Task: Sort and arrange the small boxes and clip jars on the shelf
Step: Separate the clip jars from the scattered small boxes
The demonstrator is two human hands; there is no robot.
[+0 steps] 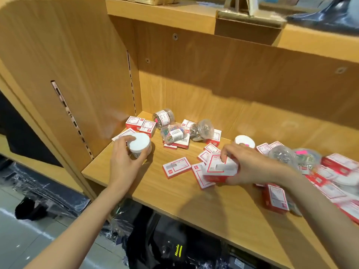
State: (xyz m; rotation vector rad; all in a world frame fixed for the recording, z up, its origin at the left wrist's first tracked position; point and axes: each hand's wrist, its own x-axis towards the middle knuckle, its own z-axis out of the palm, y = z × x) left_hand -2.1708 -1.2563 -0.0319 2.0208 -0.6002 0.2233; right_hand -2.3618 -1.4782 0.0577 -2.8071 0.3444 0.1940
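Boxes and clip jars lie scattered over the wooden shelf (174,193), and we have both hands among them. Our left hand (124,162) reaches in from the lower left, forearm slanting up, and its fingers (124,141) curl round a white-lidded jar (139,144) that stands upright near the shelf's left wall (77,84); thumb on the near side, fingertips on the far rim. Our right hand (250,167) comes in from the right, palm down, and its fingers grip a red-and-white box (220,169) by its top, holding it tilted over other boxes.

Behind the left hand, small boxes (140,125) sit in the back-left corner beside a clear jar of silver clips (164,117) lying on its side. A jar of coloured clips (173,132) rests on a box near the middle, with another clear jar (204,129) just to its right. A single box (176,167) lies flat between our hands. A second white lid (244,141) shows just past the right hand, and a blurred heap of boxes and jars (314,171) crowds the right side.

Bare wood runs along the shelf's front edge (194,214) between our forearms, and along the back under the rear panel (252,98).
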